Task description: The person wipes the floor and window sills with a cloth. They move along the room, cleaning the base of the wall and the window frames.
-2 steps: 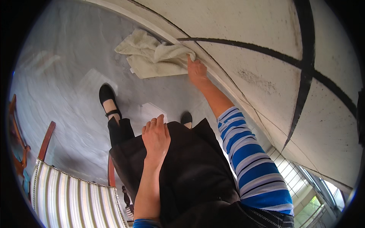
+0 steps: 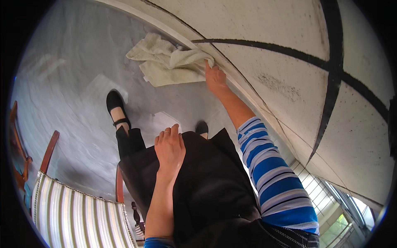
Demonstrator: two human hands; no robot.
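A cream towel (image 2: 169,62) lies bunched and folded along the foot of the white wall, partly spread over the grey floor. At its right end my right hand (image 2: 216,77) grips a fold, with the index finger extended along the cloth. The thumb and the undersides of the fingers are hidden. My left hand (image 2: 170,145) rests on the black apron (image 2: 206,173) over my lap, back upward, with loosely bent fingers and nothing visible in it.
The white wall (image 2: 281,82) with black bands rises on the right. My black shoes (image 2: 115,101) stand on the grey floor (image 2: 74,82). A chair with a striped seat (image 2: 78,211) is at lower left, beside another piece of wooden furniture (image 2: 20,153). A window (image 2: 339,229) shows at lower right.
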